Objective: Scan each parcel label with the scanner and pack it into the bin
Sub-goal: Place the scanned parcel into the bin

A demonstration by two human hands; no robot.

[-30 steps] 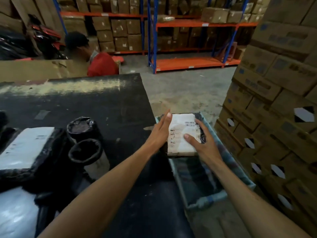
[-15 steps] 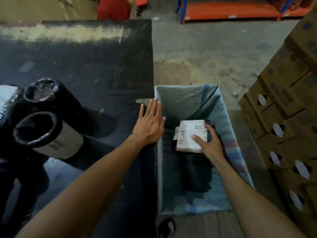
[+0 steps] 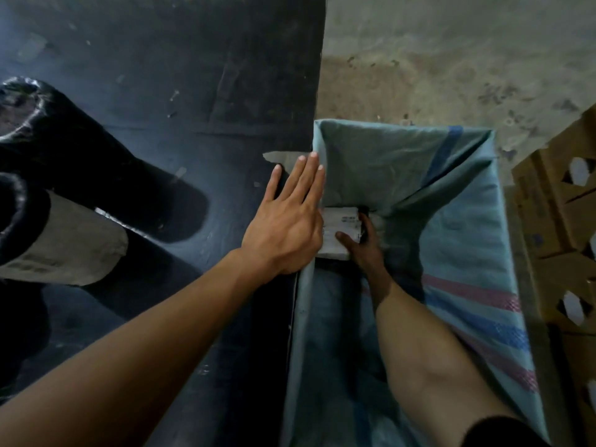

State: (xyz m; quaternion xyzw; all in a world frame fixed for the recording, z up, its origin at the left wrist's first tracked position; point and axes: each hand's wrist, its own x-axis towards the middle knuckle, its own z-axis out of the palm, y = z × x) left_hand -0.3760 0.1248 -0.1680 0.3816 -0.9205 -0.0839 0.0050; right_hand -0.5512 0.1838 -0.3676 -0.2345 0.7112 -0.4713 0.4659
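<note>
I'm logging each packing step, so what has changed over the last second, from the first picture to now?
The parcel went from above the table edge, held by both hands, down deep into the bin. The left hand let go and now lies flat on the black table edge. The right hand still grips the parcel, label up. The wrapped rolls stayed on the table.

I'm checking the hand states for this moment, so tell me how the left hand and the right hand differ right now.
The left hand lies flat with straight fingers at the edge of the black table; the right hand grips the white parcel. The left hand stays up at the rim of the bin; the right hand reaches down inside it. The left hand is brightly lit; the right hand sits in shadow. Both are bare.
</note>
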